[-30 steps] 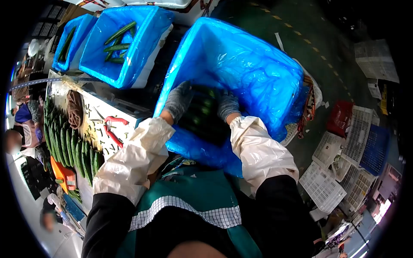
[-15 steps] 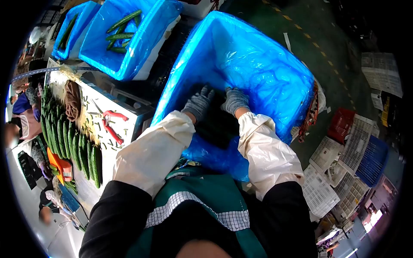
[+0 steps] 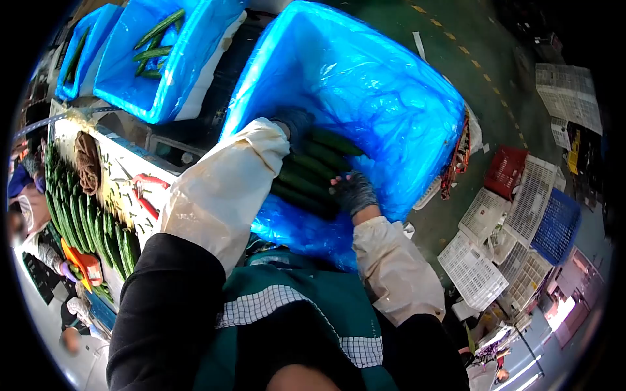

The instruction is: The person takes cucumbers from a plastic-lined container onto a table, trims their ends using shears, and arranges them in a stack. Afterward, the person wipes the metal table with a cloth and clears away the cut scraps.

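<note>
Several dark green cucumbers (image 3: 317,163) lie side by side in a large bin lined with blue plastic (image 3: 385,85) in front of me. My left hand (image 3: 295,124), in a grey glove, reaches to their far left ends; its fingers are lost in shadow. At the near right ends is my right hand (image 3: 355,193), also gloved, with bare fingertips showing. Its fingers bend loosely against the cucumbers and are not wrapped round any of them.
On the left, a table (image 3: 149,225) carries rows of cucumbers (image 3: 85,218), red-handled shears (image 3: 147,194) and a brown cloth (image 3: 87,163). Smaller blue-lined bins (image 3: 134,98) stand beyond. Plastic crates (image 3: 473,277) are stacked at right. Other people work at far left.
My hands have moved apart: the left to the far left ends of the cucumbers, the right back towards me. More cucumbers now show between them. The whole view has shifted slightly.
</note>
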Demonstrator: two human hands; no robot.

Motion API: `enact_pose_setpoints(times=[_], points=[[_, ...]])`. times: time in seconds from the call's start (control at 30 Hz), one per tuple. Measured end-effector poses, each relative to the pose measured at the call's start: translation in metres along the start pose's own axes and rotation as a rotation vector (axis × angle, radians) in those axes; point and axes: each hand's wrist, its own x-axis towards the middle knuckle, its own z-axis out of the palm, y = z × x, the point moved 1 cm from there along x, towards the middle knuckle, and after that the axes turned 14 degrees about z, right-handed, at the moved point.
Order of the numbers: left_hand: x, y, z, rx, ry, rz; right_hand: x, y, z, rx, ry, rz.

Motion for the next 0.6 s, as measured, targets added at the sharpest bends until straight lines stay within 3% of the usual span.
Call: enact_pose_setpoints(times=[0.1,0.23,0.33,0.47,0.53,0.6], points=[[0.0,0.005,-0.004,0.044,-0.027,-0.039,0.04,-0.003,0.002,0.195,-0.011,0.013],[-0.003,0.009,-0.005,0.057,-0.03,-0.072,0.05,-0.015,0.014,0.183,-0.045,0.05],[-0.002,0.008,-0.003,-0.026,-0.02,0.013,0.048,-0.018,0.012,-0.062,0.012,0.055],[-0.009,0.015,-0.01,-0.046,-0.022,-0.057,0.054,-0.017,0.015,-0.127,0.077,-0.016],[-0.009,0.015,-0.01,-0.052,-0.02,-0.07,0.056,-0.018,0.017,-0.248,0.212,-0.077],[-0.011,0.017,-0.015,-0.025,-0.016,-0.052,0.052,-0.013,0.021,-0.17,0.205,-0.119]])
